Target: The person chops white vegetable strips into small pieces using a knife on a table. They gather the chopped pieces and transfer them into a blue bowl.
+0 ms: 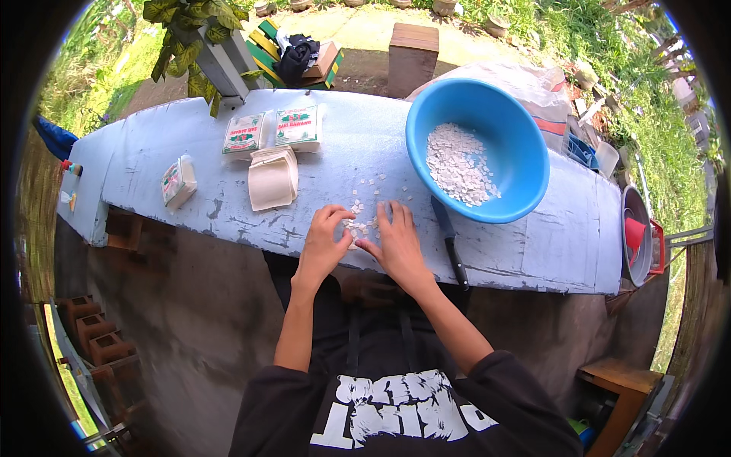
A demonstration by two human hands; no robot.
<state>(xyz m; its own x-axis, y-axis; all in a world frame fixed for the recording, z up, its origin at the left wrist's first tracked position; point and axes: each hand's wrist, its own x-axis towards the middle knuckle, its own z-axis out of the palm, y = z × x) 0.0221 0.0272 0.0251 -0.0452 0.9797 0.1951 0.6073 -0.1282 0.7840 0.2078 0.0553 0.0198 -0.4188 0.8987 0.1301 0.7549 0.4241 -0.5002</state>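
Small white square-cut pieces (pixel 360 228) lie in a loose pile on the light-blue tabletop, between my two hands. My left hand (pixel 326 239) curves around the pile's left side, thumb and index finger apart. On the other side, my right hand (pixel 398 243) rests palm down, its thumb spread towards the pile. Neither hand visibly grips anything, though the undersides of the fingers are hidden. A kitchen knife (pixel 455 257) with a black handle lies right of my right hand, its blade tip beside a blue plastic basin (pixel 528 171). Many similar pieces (pixel 460 165) fill the basin's bottom.
A stack of square, cream-coloured sheets (pixel 273 180) sits left of centre. Behind it are two plastic-wrapped packs (pixel 297 125) bearing print; another wrapped pack (pixel 178 183) is farther left. The table (pixel 542 251) has a worn front edge. A grey basin (pixel 635 234) stands at the right end.
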